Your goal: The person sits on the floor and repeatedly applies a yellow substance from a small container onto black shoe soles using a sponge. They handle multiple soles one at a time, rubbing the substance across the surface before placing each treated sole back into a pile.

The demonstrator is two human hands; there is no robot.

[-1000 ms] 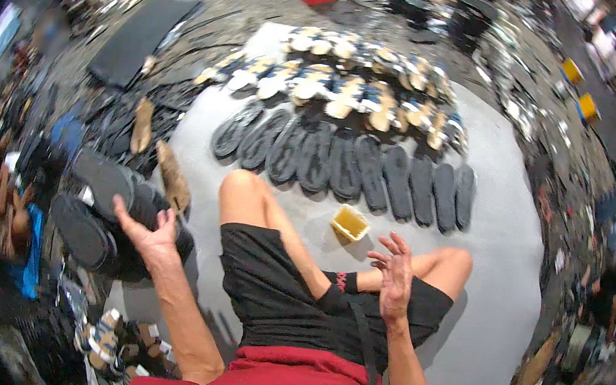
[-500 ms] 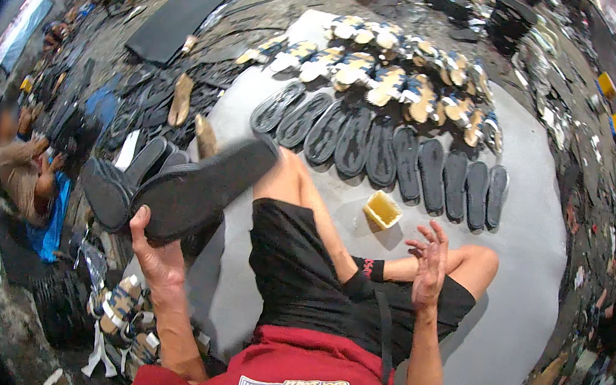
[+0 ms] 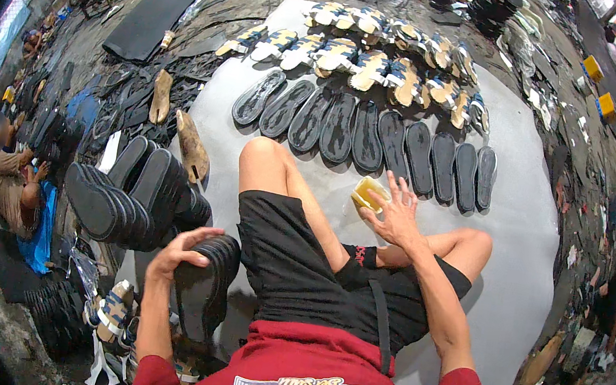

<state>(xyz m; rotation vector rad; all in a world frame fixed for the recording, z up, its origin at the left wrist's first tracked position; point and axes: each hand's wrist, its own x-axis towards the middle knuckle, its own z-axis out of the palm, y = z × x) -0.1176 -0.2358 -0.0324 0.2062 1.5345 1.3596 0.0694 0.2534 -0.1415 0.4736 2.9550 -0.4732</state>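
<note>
My left hand (image 3: 181, 254) is closed over the upper edge of a stack of black shoe soles (image 3: 205, 291) beside my left thigh, with its fingers along the top and the thumb on a sole's face. More black soles (image 3: 102, 206) are piled just left of it. In front of my crossed legs, my right hand (image 3: 399, 217) is spread over the near right side of a small tub of yellowish paste (image 3: 368, 192). Its thumb and fingers are apart; whether they touch the tub I cannot tell. Beyond it, a row of black soles (image 3: 337, 131), several with a shiny wet-looking surface, lies on the grey sheet (image 3: 514, 295).
Behind the row stand sandal uppers on tan lasts (image 3: 369, 69). Two bare shoe lasts (image 3: 192, 149) lie left of the sheet, among black scraps. A black foam slab (image 3: 160, 17) lies far left; a person (image 3: 13, 183) sits at the left edge.
My left hand has come down and nearer with the black soles it held raised. My right hand has moved forward and left to the tub, and the view has shifted slightly.
</note>
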